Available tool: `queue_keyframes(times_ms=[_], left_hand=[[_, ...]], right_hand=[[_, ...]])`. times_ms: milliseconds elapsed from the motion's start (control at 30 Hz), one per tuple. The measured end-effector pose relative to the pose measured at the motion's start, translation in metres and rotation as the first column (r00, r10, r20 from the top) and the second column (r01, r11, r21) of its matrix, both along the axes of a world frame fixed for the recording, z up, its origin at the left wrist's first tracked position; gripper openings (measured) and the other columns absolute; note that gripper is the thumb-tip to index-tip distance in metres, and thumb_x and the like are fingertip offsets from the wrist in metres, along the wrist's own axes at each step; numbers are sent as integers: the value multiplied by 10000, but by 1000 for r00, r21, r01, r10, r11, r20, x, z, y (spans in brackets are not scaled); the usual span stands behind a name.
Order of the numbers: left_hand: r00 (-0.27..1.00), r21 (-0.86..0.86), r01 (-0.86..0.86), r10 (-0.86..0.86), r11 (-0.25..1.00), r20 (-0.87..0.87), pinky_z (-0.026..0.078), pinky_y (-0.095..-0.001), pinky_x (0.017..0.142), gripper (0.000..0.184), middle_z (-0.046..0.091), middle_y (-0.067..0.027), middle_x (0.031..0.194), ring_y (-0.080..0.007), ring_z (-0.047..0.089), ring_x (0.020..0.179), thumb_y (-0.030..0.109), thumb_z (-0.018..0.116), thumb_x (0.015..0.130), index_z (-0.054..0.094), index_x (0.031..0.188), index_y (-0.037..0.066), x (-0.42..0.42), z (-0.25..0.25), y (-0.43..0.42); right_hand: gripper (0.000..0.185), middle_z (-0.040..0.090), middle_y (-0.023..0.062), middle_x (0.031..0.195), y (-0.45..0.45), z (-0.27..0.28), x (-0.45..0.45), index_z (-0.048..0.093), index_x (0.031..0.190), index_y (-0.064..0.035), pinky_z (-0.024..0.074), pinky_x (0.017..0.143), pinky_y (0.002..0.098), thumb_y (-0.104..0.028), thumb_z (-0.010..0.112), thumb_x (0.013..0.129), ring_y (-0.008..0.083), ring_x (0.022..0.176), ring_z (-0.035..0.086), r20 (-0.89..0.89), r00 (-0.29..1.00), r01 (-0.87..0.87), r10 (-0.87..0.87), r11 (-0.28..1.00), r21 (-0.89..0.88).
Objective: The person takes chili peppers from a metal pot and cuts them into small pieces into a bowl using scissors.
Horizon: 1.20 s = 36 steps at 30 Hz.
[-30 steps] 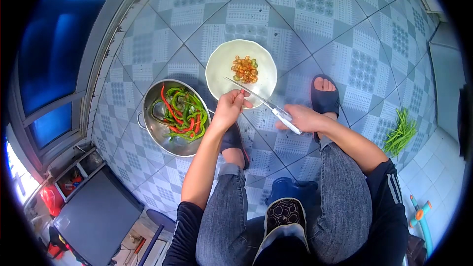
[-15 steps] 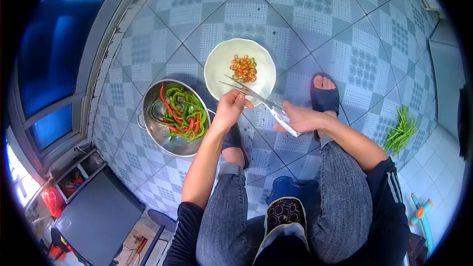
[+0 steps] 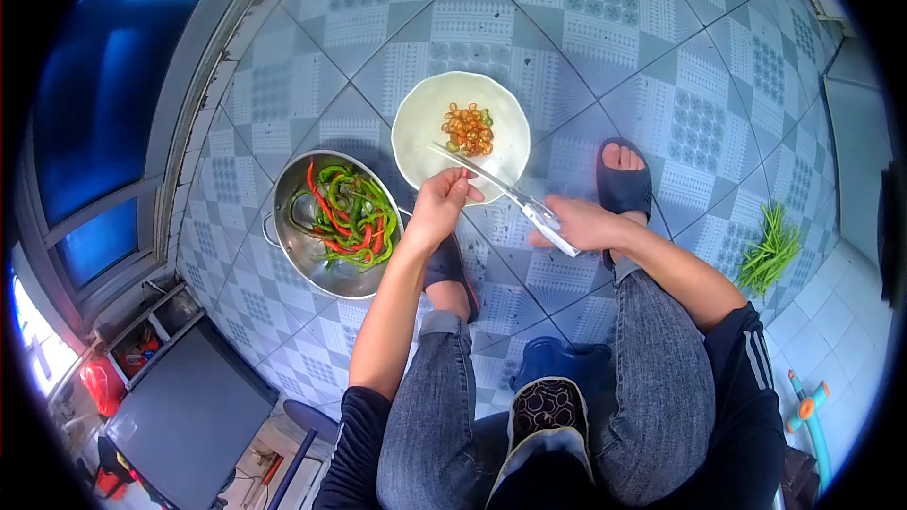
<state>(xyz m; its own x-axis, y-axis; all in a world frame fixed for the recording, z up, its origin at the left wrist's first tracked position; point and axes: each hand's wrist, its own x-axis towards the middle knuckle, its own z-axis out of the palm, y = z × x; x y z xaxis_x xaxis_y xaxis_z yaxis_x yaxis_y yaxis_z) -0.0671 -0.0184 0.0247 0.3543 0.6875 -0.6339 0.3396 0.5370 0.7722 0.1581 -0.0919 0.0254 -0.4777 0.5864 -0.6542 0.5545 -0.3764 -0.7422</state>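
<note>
Over the near rim of a cream bowl (image 3: 416,123), my left hand (image 3: 438,208) pinches a small red chili pepper (image 3: 464,173), mostly hidden by the fingers. My right hand (image 3: 581,224) is wrapped round the white handles of a pair of scissors (image 3: 499,184). The blades point up and left across the bowl, closed together beside the pepper tip. Several cut pepper rings (image 3: 468,128), mostly orange-red with a little green, lie in the bowl. Left of my left hand, a metal pot (image 3: 293,260) holds long green and red peppers (image 3: 354,217).
A bunch of cut green stems (image 3: 770,250) lies on the patterned tile floor (image 3: 510,274) at the right. My sandalled feet stand on both sides below the bowl. A grey-topped cabinet (image 3: 189,416) is at lower left, near a glazed door (image 3: 113,85).
The scissor blades have gone from spread to closed at the pepper in my left hand. My left hand stays almost in place, and the bowl and pot look the same.
</note>
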Motion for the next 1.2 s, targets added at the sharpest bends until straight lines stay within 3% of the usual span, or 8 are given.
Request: queue_keyframes(times_ms=[33,267,333,533,767,1000,1100,1200], left_hand=[[1000,14,19,-19,1000,-19,289,-173,443,208,574,-14,702,-29,345,497,137,423,916,566,866,-6,0,4,2],[995,-19,99,-99,995,-12,341,-190,483,226,555,-21,684,-55,405,539,146,403,925,550,846,-7,-4,-3,0],[995,-23,96,-97,995,-17,345,-195,490,229,553,-23,681,-59,410,545,146,401,926,549,846,-8,-4,-2,0],[998,-75,53,-54,996,-17,370,-197,516,251,555,-28,681,-69,432,559,163,392,934,549,856,-17,-2,0,2],[999,-47,33,-34,998,-35,416,-207,566,277,569,-38,694,-82,480,586,194,394,940,548,852,-18,-8,-7,4],[999,-44,-46,46,998,-11,382,-224,525,271,548,-31,633,-77,443,543,163,414,928,564,797,-20,1,2,2],[992,-116,37,-51,993,-118,379,-214,531,229,544,-23,654,-73,441,558,140,409,924,557,878,-29,2,11,5],[999,-11,-12,12,1000,31,374,-206,537,202,543,-23,690,-68,441,581,111,402,918,531,968,-37,-3,-5,-1]], right_hand=[[803,578,267,860,-1,0,0,442,989,111,459,693,386,-629,568,704,364,831,595,-4,1000,2,-2,999,-47],[821,569,273,910,3,9,-1,430,1002,110,456,710,375,-633,581,688,353,853,589,-20,1000,-6,4,996,-90],[626,563,224,790,1,7,-2,428,954,76,440,631,362,-482,621,748,312,733,582,-26,999,24,-25,1000,-12],[549,578,202,812,4,4,-1,473,969,36,438,635,372,-433,645,742,316,732,579,40,999,8,-7,1000,-10],[594,562,214,790,0,7,-1,434,980,62,439,637,368,-442,643,745,299,739,585,3,1000,12,-12,999,-47],[586,571,217,804,0,2,-2,452,963,54,443,659,362,-465,622,749,310,759,588,17,1000,10,-9,1000,-9],[547,582,214,821,0,1,-4,482,947,38,444,662,366,-447,631,745,315,767,588,60,998,3,-3,1000,10],[516,586,207,833,0,-2,-3,501,932,26,444,661,366,-429,646,738,311,772,589,79,997,9,-11,1000,17]])
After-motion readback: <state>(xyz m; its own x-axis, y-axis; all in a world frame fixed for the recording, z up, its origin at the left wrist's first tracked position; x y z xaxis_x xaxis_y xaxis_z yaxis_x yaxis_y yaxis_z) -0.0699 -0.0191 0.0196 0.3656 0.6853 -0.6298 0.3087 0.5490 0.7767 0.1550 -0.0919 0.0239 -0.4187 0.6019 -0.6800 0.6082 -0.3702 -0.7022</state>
